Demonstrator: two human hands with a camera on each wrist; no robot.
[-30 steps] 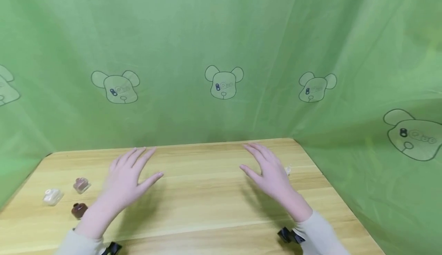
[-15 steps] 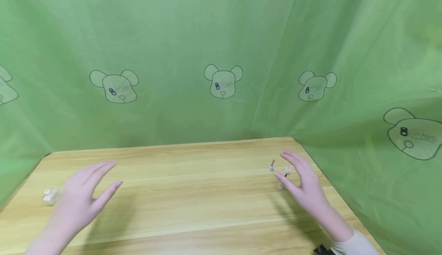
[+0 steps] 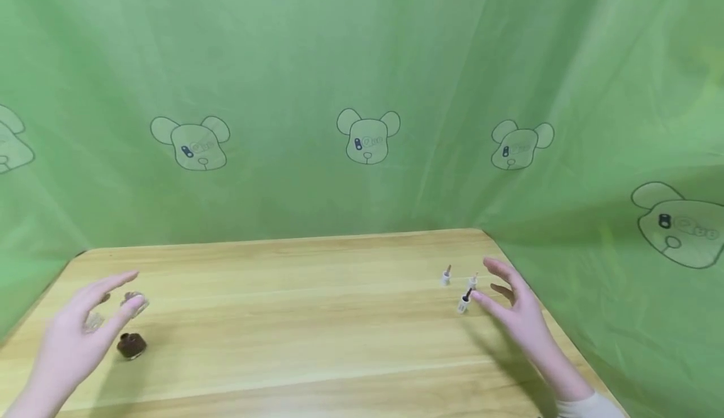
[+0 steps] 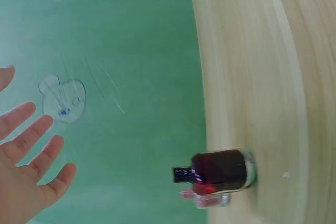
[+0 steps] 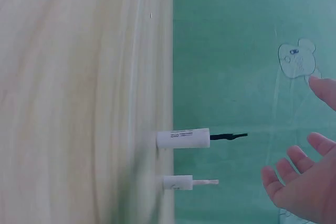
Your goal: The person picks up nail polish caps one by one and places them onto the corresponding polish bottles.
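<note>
My left hand (image 3: 76, 336) hovers at the table's left side, thumb and fingers spread apart with nothing between them. Three capless nail polish bottles stand around it: a dark red bottle (image 3: 132, 346), a pink bottle (image 3: 142, 307) partly behind the thumb, and a clear bottle (image 3: 93, 322) mostly hidden by the hand. On the right, my right hand (image 3: 523, 317) hangs with loosely bent, empty fingers beside three white brush caps. The dark-brush cap (image 3: 463, 305) stands closest to me, brush up; a pale-brush cap (image 3: 472, 282) and another brush cap (image 3: 445, 278) stand behind it.
The wooden table (image 3: 300, 317) has rounded far corners. A green curtain (image 3: 283, 185) printed with bear heads hangs along its back and sides.
Both hands have moved apart, the left one leftward over the bottles and the right one rightward. The brush caps, earlier mostly hidden by the right hand, now show.
</note>
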